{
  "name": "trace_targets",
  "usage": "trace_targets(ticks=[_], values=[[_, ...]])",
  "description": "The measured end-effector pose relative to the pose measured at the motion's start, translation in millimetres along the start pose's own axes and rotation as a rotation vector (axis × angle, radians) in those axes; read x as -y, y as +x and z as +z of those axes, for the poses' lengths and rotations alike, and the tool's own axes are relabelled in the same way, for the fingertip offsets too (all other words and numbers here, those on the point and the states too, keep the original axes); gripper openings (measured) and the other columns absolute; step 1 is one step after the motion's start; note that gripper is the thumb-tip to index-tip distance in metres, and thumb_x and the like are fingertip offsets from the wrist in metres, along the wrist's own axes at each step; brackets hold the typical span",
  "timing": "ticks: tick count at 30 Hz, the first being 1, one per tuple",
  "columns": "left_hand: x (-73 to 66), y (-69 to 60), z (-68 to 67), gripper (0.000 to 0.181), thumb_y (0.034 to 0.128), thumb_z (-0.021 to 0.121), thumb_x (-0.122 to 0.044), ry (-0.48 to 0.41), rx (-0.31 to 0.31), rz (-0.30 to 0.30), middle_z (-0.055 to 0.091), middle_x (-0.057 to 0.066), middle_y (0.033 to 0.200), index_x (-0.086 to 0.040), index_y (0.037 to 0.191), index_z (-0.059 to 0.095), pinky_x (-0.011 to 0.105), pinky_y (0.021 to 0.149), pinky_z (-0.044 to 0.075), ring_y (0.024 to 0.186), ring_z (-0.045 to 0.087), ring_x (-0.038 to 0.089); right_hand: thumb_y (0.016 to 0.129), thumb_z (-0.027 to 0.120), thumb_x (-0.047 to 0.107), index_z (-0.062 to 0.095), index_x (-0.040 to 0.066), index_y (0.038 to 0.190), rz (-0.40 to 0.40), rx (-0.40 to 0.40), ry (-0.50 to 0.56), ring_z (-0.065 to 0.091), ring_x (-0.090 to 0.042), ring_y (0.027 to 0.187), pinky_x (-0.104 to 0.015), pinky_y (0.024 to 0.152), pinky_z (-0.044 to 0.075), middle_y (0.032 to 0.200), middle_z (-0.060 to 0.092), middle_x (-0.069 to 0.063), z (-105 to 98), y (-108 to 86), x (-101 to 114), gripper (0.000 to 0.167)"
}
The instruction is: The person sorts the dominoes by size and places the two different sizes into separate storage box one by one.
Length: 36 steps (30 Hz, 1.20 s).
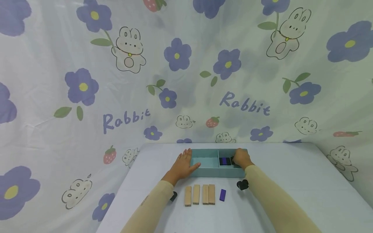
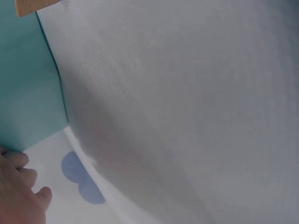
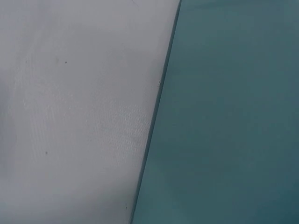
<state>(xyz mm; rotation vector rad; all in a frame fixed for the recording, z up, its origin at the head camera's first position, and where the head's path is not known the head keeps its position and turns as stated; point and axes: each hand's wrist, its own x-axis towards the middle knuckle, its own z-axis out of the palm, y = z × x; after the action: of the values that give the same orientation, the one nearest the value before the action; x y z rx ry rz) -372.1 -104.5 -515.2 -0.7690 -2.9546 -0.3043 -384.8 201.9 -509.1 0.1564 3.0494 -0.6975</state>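
A teal box (image 1: 217, 172) with a divider lies across the table. The left hand (image 1: 183, 165) rests spread against its left end, thumb over the front rim; in the left wrist view the hand (image 2: 21, 186) touches the teal wall (image 2: 32, 93). The right hand (image 1: 242, 158) reaches into the right compartment at its right end; its fingertips are hidden, so what it holds cannot be told. Beside it in that compartment lie dark pieces and a purple piece (image 1: 224, 161). The right wrist view shows only the box wall (image 3: 224, 112) and the table.
In front of the box lie several wooden blocks (image 1: 187, 196) and a purple block (image 1: 222, 195). Black wrist devices show under the left forearm and beside the right sleeve (image 1: 242, 184). A wooden piece (image 2: 35, 5) shows at the left wrist view's top. Behind hangs a patterned curtain.
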Motion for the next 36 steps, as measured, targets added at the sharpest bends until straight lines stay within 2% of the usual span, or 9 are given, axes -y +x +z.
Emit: trace_targets(ticks=[15,26,36], values=[[0.2,1.2,-0.4,0.098,0.0939,0.023,-0.073,-0.007,0.005,-0.011,0.016,0.020,0.159,0.005,0.153,0.014,0.050,0.116,0.012,0.146,0.012,0.034,0.083,0.068,0.004,0.067,-0.010,0.088,0.004,0.023,-0.022,0.055,-0.025,0.070,-0.044,0.067,0.052,0.089,0.068,-0.019,-3.5,1.1,3.2,0.014],[-0.9,1.0,-3.1,0.097,0.0945,0.025,-0.071,-0.013,0.003,-0.008,0.017,0.021,0.158,0.006,0.152,0.015,0.050,0.115,0.013,0.146,0.013,0.035,0.083,0.072,0.007,0.067,-0.012,0.094,-0.001,0.035,-0.024,0.060,-0.027,0.078,-0.047,0.078,0.053,0.097,0.068,-0.024,-2.3,0.1,3.3,0.022],[-0.4,1.5,-3.2,0.098,0.0939,0.024,-0.073,-0.020,0.010,-0.012,0.017,0.021,0.158,0.006,0.152,0.015,0.051,0.115,0.013,0.146,0.013,0.035,0.083,0.070,0.005,0.065,-0.013,0.095,-0.003,0.038,-0.048,0.059,-0.027,0.077,-0.046,0.076,0.053,0.097,0.068,-0.024,-2.9,-1.4,4.0,0.023]])
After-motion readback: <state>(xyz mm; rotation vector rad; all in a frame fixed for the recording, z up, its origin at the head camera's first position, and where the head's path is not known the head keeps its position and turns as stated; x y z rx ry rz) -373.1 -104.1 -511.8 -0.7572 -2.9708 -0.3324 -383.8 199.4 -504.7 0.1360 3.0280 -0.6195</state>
